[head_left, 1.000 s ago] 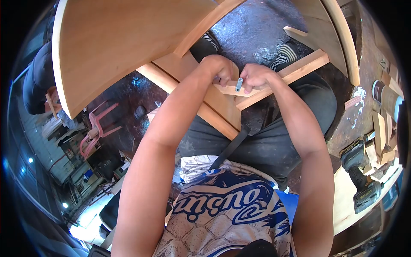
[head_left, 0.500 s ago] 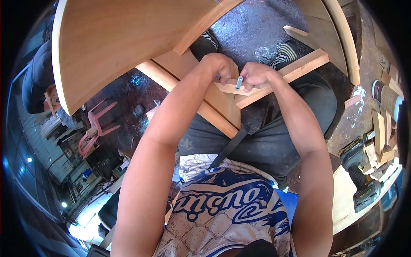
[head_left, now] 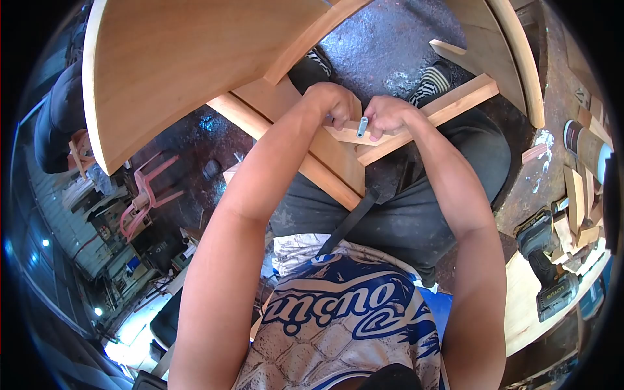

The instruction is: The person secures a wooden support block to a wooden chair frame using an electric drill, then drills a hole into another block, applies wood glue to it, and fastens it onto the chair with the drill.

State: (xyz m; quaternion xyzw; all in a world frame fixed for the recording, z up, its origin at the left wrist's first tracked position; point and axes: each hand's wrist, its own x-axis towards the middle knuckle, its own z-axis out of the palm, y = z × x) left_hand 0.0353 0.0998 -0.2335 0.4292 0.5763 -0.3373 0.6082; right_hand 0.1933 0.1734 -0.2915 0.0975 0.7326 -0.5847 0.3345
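Between my knees, my left hand (head_left: 337, 107) has its fingers curled against a short wooden strip (head_left: 346, 134); whether anything else is in them is hidden. My right hand (head_left: 389, 116) is closed around a small silvery tool with a rounded end (head_left: 362, 127), which juts from its fingers over the same strip. The tool's exact kind cannot be made out. Beside the strip, a longer wooden bar (head_left: 448, 112) runs up to the right. A wooden frame rail (head_left: 328, 177) passes under my left forearm, and a large curved wooden panel (head_left: 175, 71) rises at the upper left.
Another curved panel (head_left: 504, 55) stands at the upper right. On the right lie a cordless drill (head_left: 546, 260), a container (head_left: 585, 146) and several wood offcuts (head_left: 575, 195). A pink plastic chair (head_left: 143, 195) is on the floor to the left, near another person's leg (head_left: 58, 123).
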